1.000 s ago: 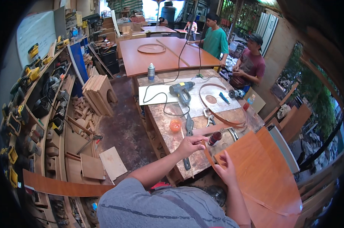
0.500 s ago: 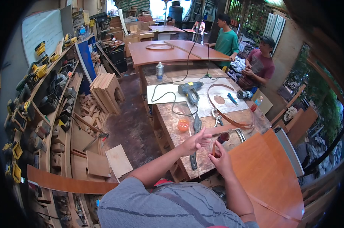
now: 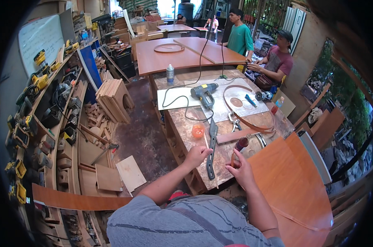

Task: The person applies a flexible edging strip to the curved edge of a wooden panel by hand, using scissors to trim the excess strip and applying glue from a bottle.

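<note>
My left hand (image 3: 197,156) is closed over the near left part of the workbench (image 3: 186,142), its fingertips beside a long dark slotted tool (image 3: 211,154); whatever it may hold is hidden. Between the fingers and thumb of my right hand (image 3: 242,169) is a small curved brown strip (image 3: 233,159). Just beyond that hand stands a dark reddish bottle (image 3: 241,143). A flat brown strip (image 3: 236,136) lies past it, near metal locking pliers (image 3: 234,122) and a large curved strip (image 3: 246,120). An orange round container (image 3: 198,131) sits left of the dark tool.
A heat gun (image 3: 204,95) with a trailing cord, a spray can (image 3: 170,75) and a blue tool (image 3: 250,100) rest further up the bench. A large brown panel (image 3: 289,181) lies at right. Two people stand beyond. Shelves with yellow power tools (image 3: 40,80) line the left.
My left hand has gone from open with spread fingers to closed, drawing slightly left and back. My right hand keeps its hold on the brown strip. The view has shifted slightly.
</note>
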A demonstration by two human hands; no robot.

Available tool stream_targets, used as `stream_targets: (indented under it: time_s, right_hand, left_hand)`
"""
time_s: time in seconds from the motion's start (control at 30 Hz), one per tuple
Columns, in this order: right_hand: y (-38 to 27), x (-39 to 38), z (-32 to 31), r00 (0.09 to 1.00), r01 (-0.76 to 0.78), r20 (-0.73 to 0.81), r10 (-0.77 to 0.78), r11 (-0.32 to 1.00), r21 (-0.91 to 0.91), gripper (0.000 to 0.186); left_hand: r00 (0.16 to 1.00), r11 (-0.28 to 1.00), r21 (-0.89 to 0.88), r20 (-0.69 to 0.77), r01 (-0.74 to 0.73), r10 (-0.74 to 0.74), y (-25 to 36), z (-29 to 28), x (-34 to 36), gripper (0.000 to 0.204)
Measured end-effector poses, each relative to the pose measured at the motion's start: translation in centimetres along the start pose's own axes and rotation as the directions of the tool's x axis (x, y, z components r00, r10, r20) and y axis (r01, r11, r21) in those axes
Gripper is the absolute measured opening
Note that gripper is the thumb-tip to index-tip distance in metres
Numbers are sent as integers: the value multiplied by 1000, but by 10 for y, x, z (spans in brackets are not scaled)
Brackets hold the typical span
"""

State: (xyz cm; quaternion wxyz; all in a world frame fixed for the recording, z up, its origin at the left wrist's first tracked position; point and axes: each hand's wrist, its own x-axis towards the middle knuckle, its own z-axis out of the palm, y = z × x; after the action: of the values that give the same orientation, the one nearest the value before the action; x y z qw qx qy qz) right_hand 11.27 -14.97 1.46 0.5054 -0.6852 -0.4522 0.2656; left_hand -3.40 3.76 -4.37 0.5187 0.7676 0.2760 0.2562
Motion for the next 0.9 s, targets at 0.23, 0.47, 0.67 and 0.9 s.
stream_targets:
  time_s: [0.23, 0.47, 0.67, 0.9]
  right_hand:
    - [2, -2, 2, 999, -17, 31, 17, 1000, 4, 69]
    - [-6, -4, 3, 998, -26, 55, 26, 1000, 12, 69]
    - [-5, -4, 4, 998, -40, 47, 39, 999, 19, 70]
    - [-4, -7, 11, 998, -37, 59, 36, 999, 26, 72]
  left_hand:
    - [985, 984, -61, 37, -166, 168, -12, 7, -6, 35]
    - [992, 967, -250, 99, -49, 76, -5, 3, -12, 21]
    - [980, 986, -21, 109, -162, 164, -4, -4, -9, 17]
    - [981, 987, 5, -109, -163, 163, -15, 1, -1, 29]
